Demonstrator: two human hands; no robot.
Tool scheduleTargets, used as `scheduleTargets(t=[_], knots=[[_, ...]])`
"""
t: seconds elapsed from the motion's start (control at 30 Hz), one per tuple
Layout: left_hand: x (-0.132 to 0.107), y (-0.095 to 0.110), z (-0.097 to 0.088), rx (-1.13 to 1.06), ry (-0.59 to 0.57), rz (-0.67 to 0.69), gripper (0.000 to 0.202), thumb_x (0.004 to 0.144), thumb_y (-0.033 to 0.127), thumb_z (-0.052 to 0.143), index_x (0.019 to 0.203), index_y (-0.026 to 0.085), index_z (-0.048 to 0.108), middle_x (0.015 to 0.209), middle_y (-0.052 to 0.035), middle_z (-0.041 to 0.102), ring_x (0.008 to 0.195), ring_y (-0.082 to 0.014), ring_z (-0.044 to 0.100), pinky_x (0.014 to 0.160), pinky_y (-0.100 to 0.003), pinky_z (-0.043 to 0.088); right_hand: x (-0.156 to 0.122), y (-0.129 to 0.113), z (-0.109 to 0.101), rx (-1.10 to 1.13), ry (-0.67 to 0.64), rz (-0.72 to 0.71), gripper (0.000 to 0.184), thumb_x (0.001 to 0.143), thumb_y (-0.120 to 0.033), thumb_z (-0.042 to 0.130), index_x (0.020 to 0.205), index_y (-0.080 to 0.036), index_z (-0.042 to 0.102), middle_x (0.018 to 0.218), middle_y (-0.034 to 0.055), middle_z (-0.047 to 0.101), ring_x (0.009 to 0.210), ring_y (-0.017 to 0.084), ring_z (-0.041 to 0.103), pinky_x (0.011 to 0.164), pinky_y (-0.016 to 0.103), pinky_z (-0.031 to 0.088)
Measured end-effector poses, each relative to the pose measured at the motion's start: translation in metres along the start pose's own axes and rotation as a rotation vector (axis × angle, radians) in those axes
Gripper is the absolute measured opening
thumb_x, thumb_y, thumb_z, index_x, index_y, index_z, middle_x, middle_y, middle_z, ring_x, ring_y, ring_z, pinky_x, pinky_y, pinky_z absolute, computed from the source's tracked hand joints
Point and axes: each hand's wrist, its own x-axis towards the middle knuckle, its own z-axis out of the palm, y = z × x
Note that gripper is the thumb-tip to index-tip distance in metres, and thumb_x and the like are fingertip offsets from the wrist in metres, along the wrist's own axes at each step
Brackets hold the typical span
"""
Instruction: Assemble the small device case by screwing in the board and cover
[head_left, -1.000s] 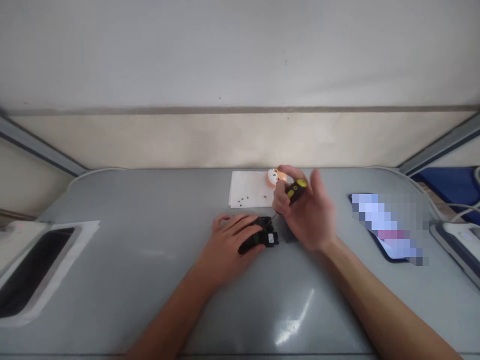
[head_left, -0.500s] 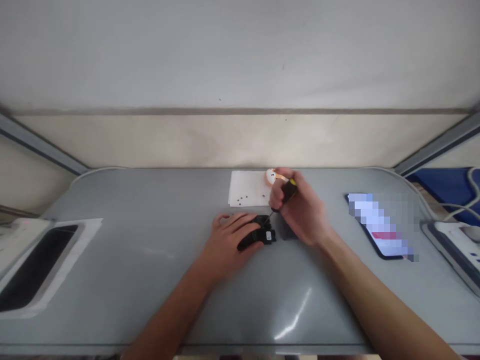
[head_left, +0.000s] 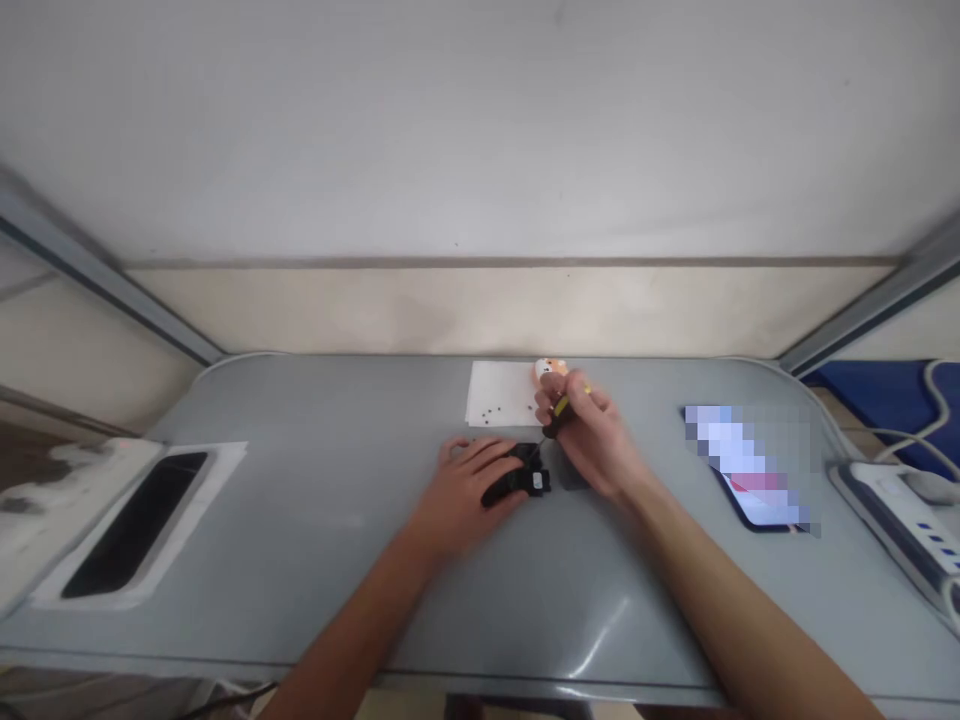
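Note:
My left hand [head_left: 463, 485] lies flat over a small black device [head_left: 523, 478] on the grey table [head_left: 315, 540], fingers stretched along it and pressing it down. My right hand [head_left: 592, 440] is closed round a black and yellow screwdriver [head_left: 561, 408], its thin tip pointing down at the device's far right corner. Just behind them lies a white paper sheet [head_left: 499, 393] with several tiny dark screws [head_left: 489, 411] on it. A small orange and white figure [head_left: 550, 369] sits at the sheet's right edge, partly hidden by my right fingers.
A phone [head_left: 750, 465] with a blurred screen lies at the right. A white power strip [head_left: 896, 510] with cables sits at the far right edge. At the left, a white tray [head_left: 139, 520] with a dark slot. A wall panel rises behind the table.
My right hand has closed tighter on the screwdriver and brought its tip down to the black device. My left hand has kept its place. The view has pulled back and tilted slightly.

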Motion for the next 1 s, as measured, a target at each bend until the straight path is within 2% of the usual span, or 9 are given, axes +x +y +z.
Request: scheduleTargets(t=[0.1,0.2,0.27,0.4,0.53,0.63,0.73,0.83,1.0], knots=[[-0.0007,0.0001,-0.0004,-0.006,0.003,-0.009,0.025,0.102,0.041,0.061,0.122,0.027,0.069,0.138,-0.0051,0.069,0.131,-0.0227,0.061,0.116,-0.045,0.031,-0.0008,0.0012,-0.002,-0.031,0.007,0.023,0.046,0.088,-0.056,0.074,0.075,-0.02,0.047,0.089,-0.0008,0.055,0.063,0.007,0.048,0.058,0.024,0.038],[-0.0007,-0.0009,-0.0005,-0.016,0.001,-0.008,0.026,0.102,0.041,0.061,0.123,0.028,0.069,0.138,-0.0058,0.069,0.132,-0.0229,0.06,0.115,-0.045,0.032,0.0006,0.001,-0.0005,-0.093,0.036,0.012,0.057,0.087,-0.064,0.07,0.07,-0.021,0.037,0.061,-0.0071,0.034,0.049,0.007,0.025,0.048,0.024,0.025],[-0.0003,-0.0016,-0.0005,-0.02,-0.007,-0.011,0.027,0.101,0.042,0.062,0.124,0.029,0.069,0.139,-0.0055,0.069,0.132,-0.0229,0.06,0.115,-0.046,0.032,0.0013,-0.0001,0.0014,-0.06,0.033,0.005,0.055,0.09,-0.071,0.06,0.07,-0.022,0.042,0.059,-0.0074,0.026,0.05,0.009,0.021,0.048,0.025,0.024],[0.0004,-0.0017,-0.0004,-0.014,-0.003,-0.006,0.025,0.099,0.04,0.065,0.121,0.029,0.07,0.137,-0.0041,0.07,0.131,-0.0225,0.061,0.115,-0.045,0.033,-0.0008,-0.0006,0.0026,0.003,-0.037,0.045,0.037,0.095,-0.06,0.059,0.09,-0.024,0.064,0.073,-0.0011,0.046,0.063,0.013,0.045,0.059,0.028,0.039],[0.0007,-0.0005,-0.0007,0.008,-0.019,0.0,0.025,0.1,0.038,0.064,0.123,0.03,0.071,0.138,-0.0039,0.069,0.132,-0.022,0.06,0.116,-0.045,0.034,-0.005,0.0022,0.0031,-0.064,-0.06,-0.006,0.037,0.082,-0.048,0.082,0.086,-0.024,0.054,0.089,-0.0004,0.058,0.073,0.013,0.058,0.066,0.03,0.045],[0.0005,-0.0007,0.0001,0.008,-0.022,-0.003,0.024,0.1,0.04,0.063,0.121,0.031,0.071,0.138,-0.0037,0.069,0.131,-0.0222,0.061,0.116,-0.045,0.033,-0.0055,0.0029,0.0056,-0.13,0.017,-0.032,0.047,0.085,-0.045,0.081,0.081,-0.025,0.038,0.069,-0.0076,0.045,0.051,0.008,0.039,0.051,0.024,0.03],[0.0008,-0.0011,0.0008,0.001,-0.003,-0.001,0.024,0.1,0.041,0.063,0.119,0.028,0.071,0.137,-0.005,0.069,0.131,-0.0228,0.061,0.115,-0.045,0.033,-0.0035,0.0006,0.0074,-0.131,0.029,-0.036,0.046,0.093,-0.061,0.065,0.08,-0.025,0.04,0.061,-0.0086,0.028,0.049,0.009,0.02,0.048,0.025,0.02],[0.002,-0.0003,0.0002,-0.002,-0.011,-0.004,0.022,0.099,0.038,0.065,0.119,0.028,0.07,0.135,-0.0047,0.071,0.131,-0.0228,0.061,0.115,-0.045,0.033,-0.0012,-0.0025,0.0061,-0.048,-0.032,0.012,0.044,0.098,-0.066,0.051,0.087,-0.024,0.057,0.066,-0.0041,0.035,0.055,0.011,0.031,0.052,0.027,0.029],[0.0035,0.0002,0.0005,0.012,0.032,0.0,0.021,0.097,0.038,0.068,0.114,0.028,0.073,0.135,-0.0056,0.071,0.128,-0.0232,0.063,0.114,-0.045,0.035,-0.0007,-0.0005,-0.0009,-0.056,-0.053,-0.013,0.039,0.089,-0.055,0.073,0.079,-0.022,0.054,0.093,0.0005,0.055,0.072,0.011,0.054,0.068,0.029,0.045]])
